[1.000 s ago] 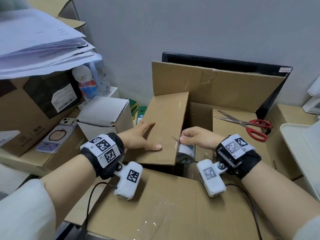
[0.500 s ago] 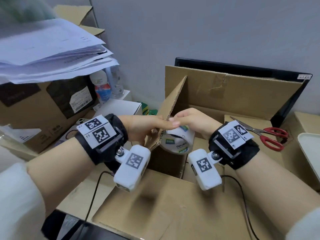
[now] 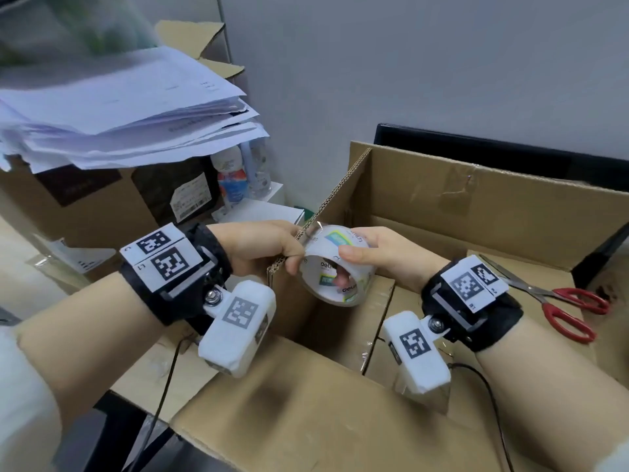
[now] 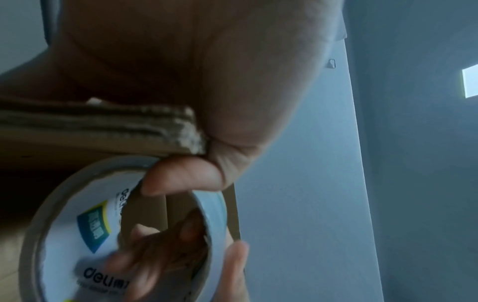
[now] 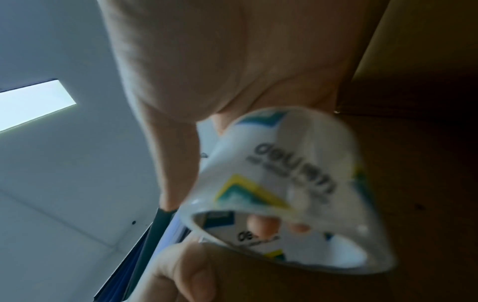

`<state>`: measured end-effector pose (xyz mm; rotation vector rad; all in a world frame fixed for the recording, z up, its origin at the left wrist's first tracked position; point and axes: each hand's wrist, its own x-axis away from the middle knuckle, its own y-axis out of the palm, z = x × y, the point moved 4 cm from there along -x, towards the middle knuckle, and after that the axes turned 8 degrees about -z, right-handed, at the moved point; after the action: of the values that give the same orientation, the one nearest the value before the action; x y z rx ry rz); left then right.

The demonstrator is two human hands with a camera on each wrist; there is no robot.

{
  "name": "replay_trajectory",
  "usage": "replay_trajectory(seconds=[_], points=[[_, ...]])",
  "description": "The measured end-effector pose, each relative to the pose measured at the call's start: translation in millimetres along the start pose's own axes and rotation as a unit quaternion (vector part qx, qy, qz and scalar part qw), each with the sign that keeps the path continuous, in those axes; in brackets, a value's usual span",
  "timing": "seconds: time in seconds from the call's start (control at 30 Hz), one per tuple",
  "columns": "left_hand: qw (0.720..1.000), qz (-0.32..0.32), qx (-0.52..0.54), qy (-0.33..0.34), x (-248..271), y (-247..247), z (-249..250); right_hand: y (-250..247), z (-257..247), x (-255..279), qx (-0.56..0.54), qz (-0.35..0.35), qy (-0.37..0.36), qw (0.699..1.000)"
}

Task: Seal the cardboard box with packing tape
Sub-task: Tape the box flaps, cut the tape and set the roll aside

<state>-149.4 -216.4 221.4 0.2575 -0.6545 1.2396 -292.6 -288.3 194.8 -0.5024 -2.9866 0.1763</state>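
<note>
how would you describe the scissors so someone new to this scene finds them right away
Start at the big open cardboard box in front of the dark monitor. Look to its right end, past the right hand holding the tape roll. The scissors lie flat there, the only thing with bright red handles.

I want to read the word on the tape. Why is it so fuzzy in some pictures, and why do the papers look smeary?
Head view: the paper stack is blurred toward the picture's edge, while the tape roll is fairly sharp. Left wrist view: the tape roll is very close and soft, though "deli" is readable. Right wrist view: the roll is smeared and stretched by the wide lens, and the cardboard box is in dark shadow.
</note>
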Motion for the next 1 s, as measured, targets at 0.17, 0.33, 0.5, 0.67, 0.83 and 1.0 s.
replay_trajectory(seconds=[0.17, 0.33, 0.5, 0.67, 0.83, 1.0], points=[[1.000, 0.003, 0.005, 0.005, -3.1, -2.9, -1.7, -0.1, 3.6, 3.3, -0.047, 0.022, -0.028, 0.998], [1.000, 0.007, 0.013, -0.002, -2.1, -3.6, -2.3, -5.1, -8.2, -1.7, 0.002, 0.071, -0.007, 0.997], [1.000, 0.014, -0.005, -0.009, -3.2, -5.8, -5.6, -3.7, 7.1, -13.2, 0.121, 0.100, 0.072, 0.985], [1.000, -0.009, 0.001, -0.009, 0.6, -3.5, -3.9, 1.7, 26.0, -23.5, 0.175, 0.145, 0.149, 0.962], [1.000, -0.013, -0.011, -0.018, 5.1, 0.8, 0.7, 7.3, 21.3, -35.5, 0.172, 0.143, 0.158, 0.962], [0.992, -0.012, -0.115, -0.056, 9.2, 9.6, 17.4, 3.7, 22.2, -31.8, 0.161, 0.091, 0.180, 0.966]])
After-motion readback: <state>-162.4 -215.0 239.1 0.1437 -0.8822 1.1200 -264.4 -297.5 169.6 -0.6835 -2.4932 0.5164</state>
